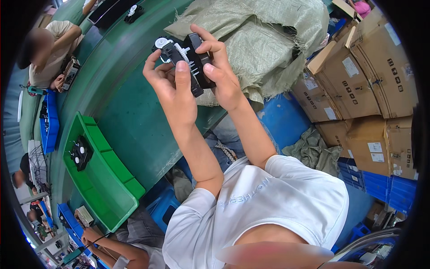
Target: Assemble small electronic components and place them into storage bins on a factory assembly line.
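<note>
Both hands are raised over the green work surface (pixel 134 121), around a black plastic gear assembly (pixel 175 54) with white gears and a row of white prongs. My left hand (pixel 174 96) grips its left side, the thumb pressed on the black housing and the fingers behind it. A round white gear (pixel 161 42) sits at its upper left end. My right hand (pixel 227 87) pinches a black block-like part (pixel 195 42) on the right side, close against the prongs. Whether the two black parts are joined, I cannot tell.
A green bin (pixel 112 157) to the left holds a black part with white pieces (pixel 80 153). Woven sacking (pixel 264 45) lies beyond my right hand. Cardboard boxes (pixel 358 85) are stacked at right. Co-workers sit at far left and lower left, near blue trays (pixel 49 121).
</note>
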Demonstrator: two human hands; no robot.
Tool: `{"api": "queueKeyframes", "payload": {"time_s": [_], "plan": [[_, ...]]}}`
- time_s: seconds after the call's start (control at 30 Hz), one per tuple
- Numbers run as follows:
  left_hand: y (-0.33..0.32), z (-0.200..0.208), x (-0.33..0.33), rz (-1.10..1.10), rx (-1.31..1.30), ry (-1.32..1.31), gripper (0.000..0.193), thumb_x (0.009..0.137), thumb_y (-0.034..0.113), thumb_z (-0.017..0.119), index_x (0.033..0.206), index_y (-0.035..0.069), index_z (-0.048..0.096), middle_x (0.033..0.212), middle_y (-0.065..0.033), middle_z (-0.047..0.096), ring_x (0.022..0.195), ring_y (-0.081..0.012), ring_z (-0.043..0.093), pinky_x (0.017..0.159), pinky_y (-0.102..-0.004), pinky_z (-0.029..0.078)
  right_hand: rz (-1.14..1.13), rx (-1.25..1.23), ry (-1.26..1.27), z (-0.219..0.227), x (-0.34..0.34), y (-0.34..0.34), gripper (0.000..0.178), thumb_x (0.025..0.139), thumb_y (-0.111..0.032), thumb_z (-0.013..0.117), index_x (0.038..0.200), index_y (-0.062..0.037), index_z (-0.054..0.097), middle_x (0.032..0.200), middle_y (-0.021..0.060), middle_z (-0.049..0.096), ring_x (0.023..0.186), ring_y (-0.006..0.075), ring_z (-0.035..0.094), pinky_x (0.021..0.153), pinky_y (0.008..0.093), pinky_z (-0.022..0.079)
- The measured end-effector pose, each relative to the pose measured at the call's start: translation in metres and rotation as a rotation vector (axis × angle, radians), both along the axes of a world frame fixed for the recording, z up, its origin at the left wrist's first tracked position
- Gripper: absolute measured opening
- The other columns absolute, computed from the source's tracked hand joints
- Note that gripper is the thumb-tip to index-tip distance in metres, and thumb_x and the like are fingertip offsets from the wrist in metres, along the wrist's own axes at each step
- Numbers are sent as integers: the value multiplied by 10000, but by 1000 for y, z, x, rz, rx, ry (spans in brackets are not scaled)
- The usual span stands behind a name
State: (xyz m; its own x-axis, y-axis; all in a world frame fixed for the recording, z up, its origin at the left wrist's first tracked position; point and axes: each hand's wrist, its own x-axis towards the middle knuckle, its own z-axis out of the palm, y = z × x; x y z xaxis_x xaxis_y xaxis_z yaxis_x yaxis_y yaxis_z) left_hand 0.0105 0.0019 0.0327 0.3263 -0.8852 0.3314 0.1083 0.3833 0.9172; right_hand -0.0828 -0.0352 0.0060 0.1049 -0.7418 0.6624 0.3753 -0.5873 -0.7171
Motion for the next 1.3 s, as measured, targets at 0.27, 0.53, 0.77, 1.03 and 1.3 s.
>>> {"api": "queueKeyframes", "payload": {"time_s": [0.27, 0.53, 0.77, 1.03, 1.3], "plan": [[-1, 1, -1, 15, 35, -109, 531, 951, 276, 594, 1367, 65, 340, 1068, -147, 469, 895, -191, 489, 801, -324, 442, 25, 18, -33, -4, 0, -1, 345, 865, -230, 413, 1180, -91, 442, 1567, 176, 228, 1394, 337, 248, 1115, 443, 188], [3, 1, -9, 43, 38, -200, 485, 1010, 356, 472, 1365, 59, 330, 1080, -161, 474, 913, -210, 501, 817, -351, 449, 49, 45, -56, -5, -1, -3, 350, 872, -230, 408, 1191, -90, 442, 1565, 173, 236, 1396, 337, 250, 1123, 448, 183], [-5, -4, -12, 30, 59, -247, 473, 1052, 390, 354, 1376, 50, 296, 1134, -192, 482, 937, -229, 520, 845, -379, 449, 14, 7, 18, -6, -7, -5, 360, 873, -233, 403, 1195, -82, 457, 1564, 174, 238, 1395, 343, 245, 1127, 454, 170], [-1, -8, -16, -5, 44, -252, 470, 1058, 341, 342, 1381, 6, 271, 1189, -217, 469, 956, -240, 524, 867, -388, 450, -11, -17, 106, -5, -18, -6, 423, 858, -234, 407, 1241, -66, 468, 1565, 182, 232, 1378, 359, 290, 1119, 468, 213], [3, -16, -7, -89, 105, -315, 501, 1048, 286, 396, 1413, -19, 238, 1238, -218, 444, 1007, -249, 512, 893, -382, 451, -27, -143, 197, -21, -22, -16, 554, 845, -211, 406, 1374, -47, 417, 1572, 183, 207, 1357, 363, 353, 1117, 501, 259]]}}
